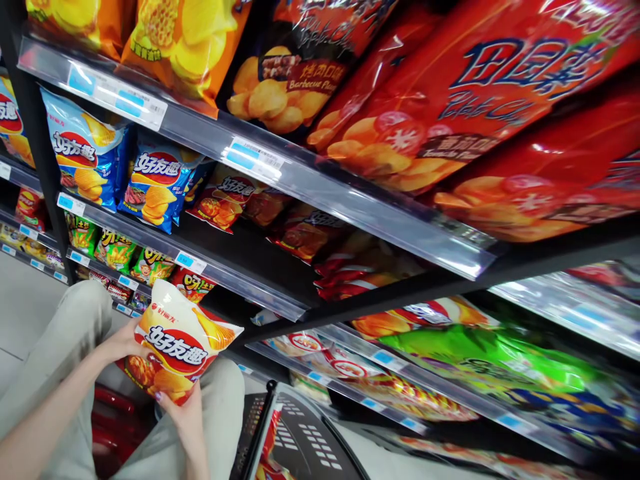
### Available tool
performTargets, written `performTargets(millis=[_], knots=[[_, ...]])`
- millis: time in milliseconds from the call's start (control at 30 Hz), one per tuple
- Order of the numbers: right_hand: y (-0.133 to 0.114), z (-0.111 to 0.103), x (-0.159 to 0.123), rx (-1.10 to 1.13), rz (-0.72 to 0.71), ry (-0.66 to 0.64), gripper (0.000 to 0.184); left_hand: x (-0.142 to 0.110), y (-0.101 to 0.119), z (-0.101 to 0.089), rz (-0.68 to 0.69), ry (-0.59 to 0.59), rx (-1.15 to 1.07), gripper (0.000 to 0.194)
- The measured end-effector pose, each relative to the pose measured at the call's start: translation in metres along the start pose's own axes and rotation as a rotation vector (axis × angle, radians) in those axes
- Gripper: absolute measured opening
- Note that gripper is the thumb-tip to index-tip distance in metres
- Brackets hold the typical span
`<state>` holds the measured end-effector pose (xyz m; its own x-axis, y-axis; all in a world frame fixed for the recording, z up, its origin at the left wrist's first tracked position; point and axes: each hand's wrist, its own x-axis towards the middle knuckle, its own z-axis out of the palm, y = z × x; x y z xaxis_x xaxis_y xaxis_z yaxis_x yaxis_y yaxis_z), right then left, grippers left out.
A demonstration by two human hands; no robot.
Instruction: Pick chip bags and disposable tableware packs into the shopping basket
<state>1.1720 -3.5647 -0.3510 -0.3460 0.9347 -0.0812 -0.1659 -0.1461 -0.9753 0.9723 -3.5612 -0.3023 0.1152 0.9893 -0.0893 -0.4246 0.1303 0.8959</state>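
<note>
While the left hand (pixel 124 343) pinches the bag's (pixel 175 345) side, the right hand (pixel 184 415) pinches below.

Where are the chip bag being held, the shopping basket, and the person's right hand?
Held chip bag (pixel 179 348), head view: on the front logo.
Shopping basket (pixel 299 430), head view: on its slotted wall.
Right hand (pixel 184 415), head view: middle of the hand.

Bare forearms (pixel 55 415) extend over bent legs (pixel 223 400); the left hand (pixel 123 342) grips from the side, the right hand (pixel 184 409) from below.
</note>
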Motion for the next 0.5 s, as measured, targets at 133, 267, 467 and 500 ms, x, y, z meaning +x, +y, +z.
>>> performTargets(millis=[133,267,467,500], knots=[[0.006,-0.003,-0.001,-0.011,-0.001,-0.005,0.069,0.000,0.001,-0.001,0.061,-0.035,0.045,0.086],[0.011,-0.005,-0.001,-0.014,0.008,-0.023,0.059,0.000,0.004,0.001,0.084,-0.054,0.080,0.082],[0.008,-0.002,-0.001,0.007,0.023,0.003,0.061,-0.001,0.008,0.003,0.055,-0.016,0.084,0.082],[0.006,-0.002,-0.001,0.017,0.037,0.002,0.062,-0.002,0.008,0.004,0.040,0.000,0.073,0.084]])
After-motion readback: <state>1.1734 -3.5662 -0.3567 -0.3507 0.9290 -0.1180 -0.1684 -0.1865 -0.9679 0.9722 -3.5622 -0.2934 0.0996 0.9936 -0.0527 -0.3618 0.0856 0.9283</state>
